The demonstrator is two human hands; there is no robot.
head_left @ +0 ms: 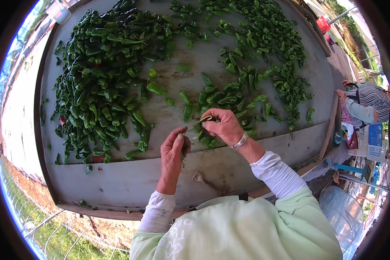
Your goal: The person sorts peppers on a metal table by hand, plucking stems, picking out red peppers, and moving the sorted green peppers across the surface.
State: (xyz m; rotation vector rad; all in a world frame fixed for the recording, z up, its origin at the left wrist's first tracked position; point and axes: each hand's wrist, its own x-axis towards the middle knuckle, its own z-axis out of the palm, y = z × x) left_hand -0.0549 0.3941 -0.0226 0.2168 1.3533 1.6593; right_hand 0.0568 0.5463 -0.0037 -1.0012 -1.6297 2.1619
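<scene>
Many green peppers lie on a grey table (130, 173): a large heap (104, 82) at the left and looser ones (286, 78) at the right. Above the table's near part, my left hand (173, 151) is closed, thumb against the fingers, with thin stem-like bits showing below it. Close to its right, my right hand (223, 125), with a silver band at the wrist, pinches a dark green leafy piece with a brownish edge (206, 118). Several loose peppers lie just beyond my hands, among them a light green one (156, 88).
A raised wooden edge (329, 128) borders the table. A brown stick-like piece (208, 182) lies near its front. Another person (368, 104) in a striped top is at the far right, beside a blue crate (375, 135). A red object (323, 24) stands at the upper right.
</scene>
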